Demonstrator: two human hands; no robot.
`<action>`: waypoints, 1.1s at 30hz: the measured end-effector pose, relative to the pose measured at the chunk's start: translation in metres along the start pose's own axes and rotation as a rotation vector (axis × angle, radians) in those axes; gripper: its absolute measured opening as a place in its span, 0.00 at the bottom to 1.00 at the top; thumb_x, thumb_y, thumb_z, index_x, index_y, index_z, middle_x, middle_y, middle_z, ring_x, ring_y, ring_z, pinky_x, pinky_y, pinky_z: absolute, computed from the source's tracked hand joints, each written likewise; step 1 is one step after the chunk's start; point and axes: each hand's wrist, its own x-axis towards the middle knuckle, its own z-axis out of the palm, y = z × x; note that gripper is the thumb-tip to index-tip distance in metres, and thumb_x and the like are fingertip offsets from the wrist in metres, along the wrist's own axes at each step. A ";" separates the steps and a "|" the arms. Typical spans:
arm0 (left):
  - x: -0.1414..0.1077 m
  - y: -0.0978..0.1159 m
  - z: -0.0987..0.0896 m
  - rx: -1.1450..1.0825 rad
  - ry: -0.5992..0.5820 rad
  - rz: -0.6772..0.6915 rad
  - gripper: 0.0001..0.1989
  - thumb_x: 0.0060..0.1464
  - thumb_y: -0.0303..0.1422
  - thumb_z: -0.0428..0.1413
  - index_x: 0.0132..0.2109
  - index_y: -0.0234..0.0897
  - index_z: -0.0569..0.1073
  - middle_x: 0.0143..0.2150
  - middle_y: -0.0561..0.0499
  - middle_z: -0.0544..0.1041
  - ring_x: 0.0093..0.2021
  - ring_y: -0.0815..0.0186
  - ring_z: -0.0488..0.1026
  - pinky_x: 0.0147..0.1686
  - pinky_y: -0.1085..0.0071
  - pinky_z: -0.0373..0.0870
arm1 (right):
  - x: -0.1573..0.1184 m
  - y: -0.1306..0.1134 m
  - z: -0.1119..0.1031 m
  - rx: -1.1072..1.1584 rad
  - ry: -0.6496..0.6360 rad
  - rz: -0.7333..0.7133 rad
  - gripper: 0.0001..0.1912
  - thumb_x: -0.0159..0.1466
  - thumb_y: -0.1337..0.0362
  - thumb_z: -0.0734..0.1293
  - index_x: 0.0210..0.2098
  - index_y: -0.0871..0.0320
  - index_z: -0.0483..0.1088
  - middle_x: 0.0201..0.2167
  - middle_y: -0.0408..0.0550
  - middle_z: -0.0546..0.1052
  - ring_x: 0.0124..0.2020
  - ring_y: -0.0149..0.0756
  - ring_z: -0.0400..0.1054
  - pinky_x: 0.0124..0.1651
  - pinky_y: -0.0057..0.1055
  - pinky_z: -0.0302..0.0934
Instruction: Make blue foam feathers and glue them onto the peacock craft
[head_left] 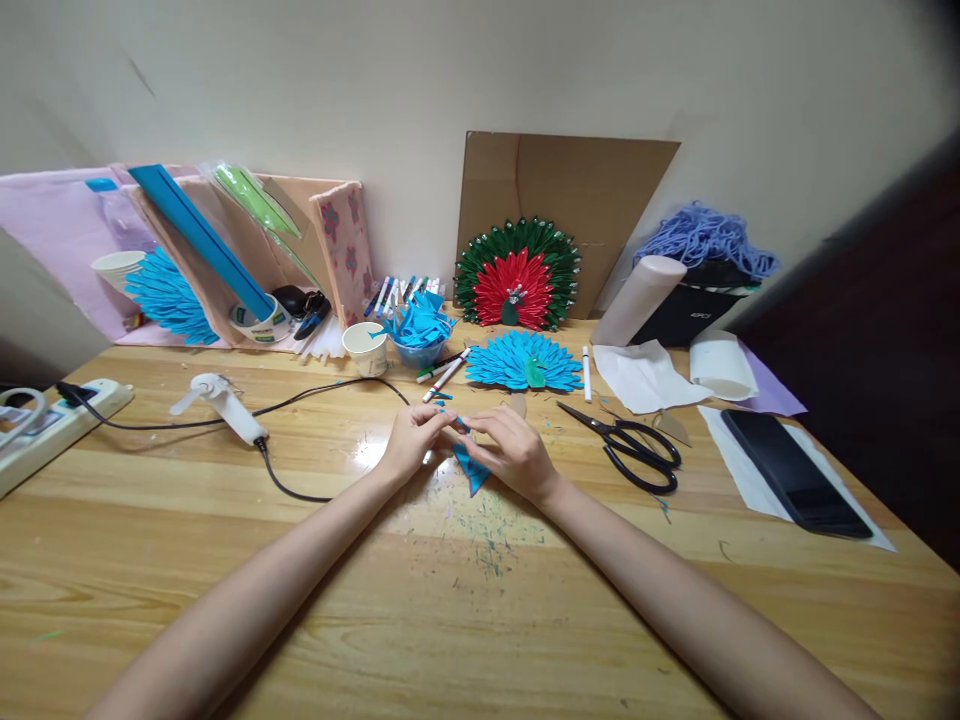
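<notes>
My left hand [412, 437] and my right hand [514, 450] meet over the middle of the table, fingertips pinched together. Between them is a small blue fabric piece [463, 427], mostly covered by the fingers. Just under my right hand lies a pointed blue fabric scrap [472, 473]; whether it joins the held piece I cannot tell. Behind the hands, a fan of blue fabric petals with a green peacock body [535, 373] lies flat. A bowl of blue fabric pieces [420, 345] stands at the back left. Black-handled scissors [637, 450] lie open on the right.
A white glue gun [232, 408] rests on the left, its cord running towards my left arm. A power strip [64, 430] is at the left edge. A red and green peacock [517, 275] leans against cardboard [570, 180]. On the right lies a phone [787, 470].
</notes>
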 end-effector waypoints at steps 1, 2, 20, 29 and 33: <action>0.000 0.000 0.000 -0.011 -0.007 0.000 0.15 0.44 0.38 0.58 0.18 0.31 0.72 0.12 0.55 0.64 0.14 0.75 0.59 0.17 0.77 0.55 | 0.000 0.001 0.000 0.026 0.006 0.011 0.07 0.59 0.66 0.65 0.38 0.59 0.69 0.31 0.51 0.76 0.35 0.38 0.68 0.37 0.35 0.65; 0.000 0.000 0.000 -0.013 -0.013 0.001 0.16 0.45 0.38 0.58 0.18 0.31 0.72 0.12 0.55 0.64 0.14 0.75 0.59 0.17 0.77 0.55 | -0.001 0.001 0.000 0.052 0.008 0.027 0.07 0.59 0.66 0.65 0.38 0.59 0.69 0.32 0.51 0.76 0.35 0.38 0.68 0.37 0.35 0.65; -0.001 -0.005 0.001 0.378 0.079 0.238 0.16 0.51 0.41 0.54 0.28 0.33 0.78 0.21 0.51 0.72 0.25 0.69 0.67 0.25 0.75 0.60 | 0.005 0.009 0.002 0.717 -0.014 0.830 0.16 0.59 0.53 0.63 0.32 0.61 0.72 0.27 0.46 0.75 0.23 0.31 0.69 0.27 0.28 0.66; 0.000 -0.008 0.002 0.384 0.068 0.191 0.15 0.51 0.41 0.54 0.28 0.32 0.77 0.20 0.52 0.71 0.19 0.72 0.63 0.19 0.76 0.57 | 0.004 0.009 0.004 0.667 -0.088 0.778 0.14 0.57 0.54 0.65 0.29 0.61 0.70 0.26 0.45 0.73 0.26 0.31 0.68 0.29 0.28 0.64; -0.001 -0.007 0.002 0.412 0.080 0.243 0.15 0.51 0.40 0.54 0.28 0.33 0.76 0.19 0.53 0.69 0.20 0.72 0.62 0.21 0.76 0.57 | 0.003 0.007 0.005 0.622 -0.051 0.700 0.11 0.59 0.57 0.64 0.29 0.60 0.69 0.27 0.45 0.73 0.28 0.32 0.69 0.29 0.27 0.64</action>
